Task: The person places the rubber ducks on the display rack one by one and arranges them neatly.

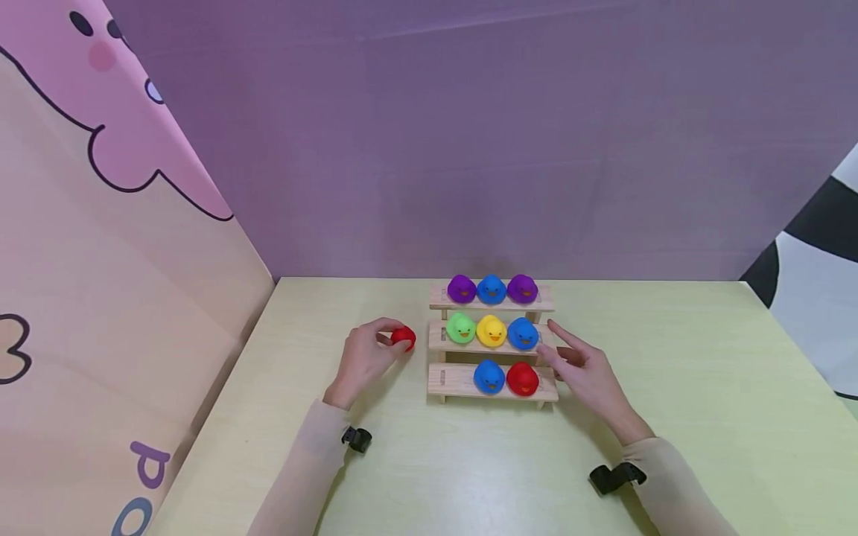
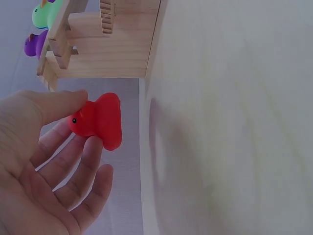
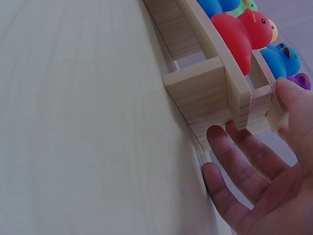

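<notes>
Left of a three-tier wooden rack (image 1: 456,383), my left hand (image 1: 362,357) pinches a red rubber duck (image 2: 108,122) between thumb and fingertips, held above the table. My right hand (image 1: 593,380) is at the rack's right end, thumb at the middle shelf's edge near a blue duck (image 1: 523,334), other fingers relaxed along the side. The bottom shelf bears a blue duck (image 1: 489,377) and a red duck (image 3: 234,36), with bare wood at its left. Beside the middle blue duck sit a green duck (image 1: 460,327) and a yellow duck (image 1: 491,331).
On the top shelf stand a purple duck (image 1: 462,289), a blue duck (image 1: 492,289) and another purple duck (image 1: 522,289). The rack stands on a pale wooden table (image 1: 482,469), near a purple backdrop (image 1: 469,149). A printed panel (image 1: 134,298) borders the left side.
</notes>
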Demonstrator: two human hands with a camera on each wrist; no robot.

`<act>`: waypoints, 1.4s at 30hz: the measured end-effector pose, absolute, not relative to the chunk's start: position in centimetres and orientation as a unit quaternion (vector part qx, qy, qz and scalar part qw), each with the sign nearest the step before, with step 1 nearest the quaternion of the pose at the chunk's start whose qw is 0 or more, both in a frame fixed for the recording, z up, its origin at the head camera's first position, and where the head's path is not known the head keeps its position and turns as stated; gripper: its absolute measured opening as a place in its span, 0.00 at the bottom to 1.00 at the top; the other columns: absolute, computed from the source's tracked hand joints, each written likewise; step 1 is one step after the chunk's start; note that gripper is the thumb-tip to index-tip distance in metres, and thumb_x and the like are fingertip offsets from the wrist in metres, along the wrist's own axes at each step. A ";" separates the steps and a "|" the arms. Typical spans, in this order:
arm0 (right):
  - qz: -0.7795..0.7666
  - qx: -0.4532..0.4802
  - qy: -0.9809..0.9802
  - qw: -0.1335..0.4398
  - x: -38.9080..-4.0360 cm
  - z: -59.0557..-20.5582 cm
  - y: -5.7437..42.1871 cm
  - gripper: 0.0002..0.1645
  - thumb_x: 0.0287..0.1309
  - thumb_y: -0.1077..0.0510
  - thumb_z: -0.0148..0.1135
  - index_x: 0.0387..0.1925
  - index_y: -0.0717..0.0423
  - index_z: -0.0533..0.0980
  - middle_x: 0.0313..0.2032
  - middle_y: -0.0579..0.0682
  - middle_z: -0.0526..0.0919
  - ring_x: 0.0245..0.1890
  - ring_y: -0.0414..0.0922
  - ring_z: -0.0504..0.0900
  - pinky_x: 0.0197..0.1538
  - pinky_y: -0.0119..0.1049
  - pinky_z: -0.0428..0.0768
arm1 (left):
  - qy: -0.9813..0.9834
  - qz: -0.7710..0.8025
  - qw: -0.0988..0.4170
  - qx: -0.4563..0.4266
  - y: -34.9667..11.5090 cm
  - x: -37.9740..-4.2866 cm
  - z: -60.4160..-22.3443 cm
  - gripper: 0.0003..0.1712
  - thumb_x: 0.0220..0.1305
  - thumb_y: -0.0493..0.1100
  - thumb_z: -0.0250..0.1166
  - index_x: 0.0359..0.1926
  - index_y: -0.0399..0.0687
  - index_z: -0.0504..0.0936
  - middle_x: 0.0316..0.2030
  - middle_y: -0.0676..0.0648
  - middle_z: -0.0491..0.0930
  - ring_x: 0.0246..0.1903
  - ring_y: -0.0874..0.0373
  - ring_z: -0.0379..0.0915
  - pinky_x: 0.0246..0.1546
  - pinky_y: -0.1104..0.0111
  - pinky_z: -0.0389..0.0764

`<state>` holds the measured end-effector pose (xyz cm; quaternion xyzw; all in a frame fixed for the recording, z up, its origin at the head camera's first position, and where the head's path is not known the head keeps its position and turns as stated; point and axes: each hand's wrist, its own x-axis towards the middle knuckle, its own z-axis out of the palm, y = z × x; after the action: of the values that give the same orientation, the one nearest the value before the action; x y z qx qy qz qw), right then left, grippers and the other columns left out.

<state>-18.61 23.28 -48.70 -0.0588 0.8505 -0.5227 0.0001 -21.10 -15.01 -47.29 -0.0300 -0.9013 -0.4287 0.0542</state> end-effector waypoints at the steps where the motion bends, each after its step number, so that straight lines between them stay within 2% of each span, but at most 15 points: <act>1: -0.523 -0.058 0.851 0.000 -18.6 -48.7 23.3 0.40 0.77 0.41 0.62 0.82 0.46 0.62 0.60 0.67 0.85 0.55 0.59 0.90 0.47 0.25 0.86 | -0.901 -0.429 0.054 -0.031 -15.0 -21.0 -47.3 0.14 0.65 0.44 0.77 0.52 0.55 0.90 0.43 0.49 0.90 0.41 0.54 0.84 0.34 0.66 0.83; 7: -0.521 -0.057 0.851 0.003 -18.7 -48.8 23.3 0.41 0.77 0.41 0.61 0.82 0.46 0.62 0.62 0.67 0.84 0.57 0.61 0.89 0.47 0.25 0.86 | -0.902 -0.428 0.046 -0.031 -15.3 -20.5 -47.5 0.15 0.66 0.45 0.77 0.52 0.54 0.90 0.46 0.49 0.90 0.41 0.54 0.83 0.34 0.67 0.83; 15: -0.519 -0.056 0.853 0.005 -18.7 -48.7 23.1 0.41 0.77 0.39 0.61 0.83 0.46 0.62 0.62 0.68 0.84 0.58 0.63 0.87 0.47 0.25 0.86 | -0.898 -0.437 0.035 -0.048 -15.3 -19.2 -47.5 0.14 0.65 0.46 0.77 0.51 0.56 0.90 0.41 0.52 0.89 0.41 0.56 0.83 0.34 0.65 0.84; 24: -0.519 -0.055 0.853 0.002 -18.9 -49.0 23.0 0.41 0.77 0.40 0.61 0.83 0.46 0.61 0.62 0.68 0.84 0.58 0.64 0.87 0.47 0.25 0.86 | -0.895 -0.439 0.030 -0.072 -14.6 -18.0 -46.7 0.14 0.64 0.46 0.78 0.50 0.58 0.90 0.41 0.54 0.89 0.40 0.57 0.83 0.34 0.63 0.84; 31: -0.517 -0.054 0.854 0.007 -18.8 -48.8 23.0 0.41 0.77 0.39 0.60 0.83 0.44 0.61 0.62 0.68 0.84 0.58 0.64 0.87 0.47 0.25 0.85 | -0.897 -0.426 0.032 -0.110 -14.0 -16.9 -46.1 0.14 0.63 0.47 0.79 0.49 0.59 0.91 0.38 0.59 0.88 0.38 0.59 0.82 0.38 0.64 0.84; 36: -0.516 -0.053 0.855 0.006 -18.7 -48.7 23.1 0.41 0.77 0.39 0.60 0.83 0.44 0.61 0.62 0.68 0.84 0.58 0.64 0.87 0.47 0.25 0.85 | -0.895 -0.421 0.038 -0.142 -13.2 -16.6 -45.7 0.14 0.64 0.46 0.78 0.50 0.57 0.91 0.38 0.59 0.88 0.40 0.57 0.82 0.41 0.65 0.84; 42: -0.514 -0.052 0.856 0.007 -18.6 -48.7 23.3 0.41 0.77 0.39 0.60 0.83 0.44 0.60 0.62 0.68 0.84 0.59 0.64 0.86 0.48 0.25 0.85 | -0.893 -0.420 0.022 -0.160 -12.0 -16.4 -45.4 0.14 0.65 0.47 0.77 0.51 0.57 0.91 0.39 0.60 0.88 0.41 0.60 0.82 0.45 0.65 0.84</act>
<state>-18.65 23.27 -48.70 -0.0523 0.8562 -0.5139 0.0068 -16.36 -12.03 -45.39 -0.1595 -0.8933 -0.4197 0.0217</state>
